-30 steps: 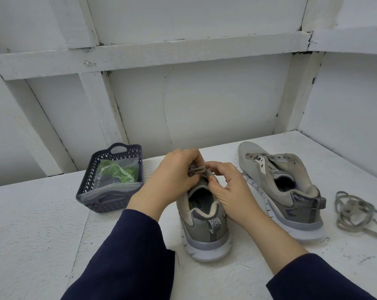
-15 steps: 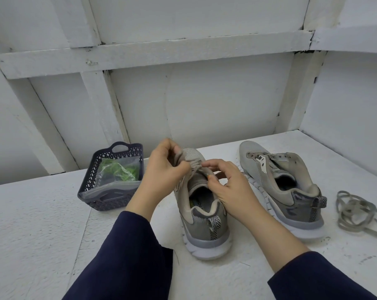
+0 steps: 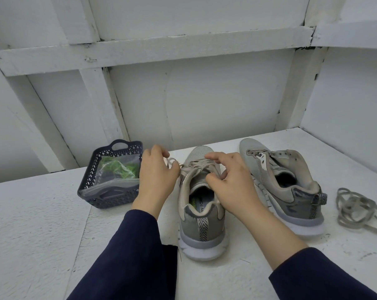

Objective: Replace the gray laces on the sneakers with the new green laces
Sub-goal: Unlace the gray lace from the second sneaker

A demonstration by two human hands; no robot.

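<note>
White tabletop (image 3: 31,224): laced sneaker (image 3: 201,224), toe away.

A white, rough-painted table (image 3: 42,213) carries everything, with a thin seam running across its top from below the basket toward the near edge. Four things lie directly on it. At the left stands a dark lattice basket (image 3: 109,198), near the back wall. In the middle a gray sneaker (image 3: 201,226) stands upright on its sole, heel toward the viewer, its threaded lace (image 3: 196,167) partly loosened. Just beside it on the right stands a second sneaker (image 3: 291,191), toe angled toward the first. At the far right, apart from both shoes, a loose lace (image 3: 354,211) lies in a tangle.
</note>
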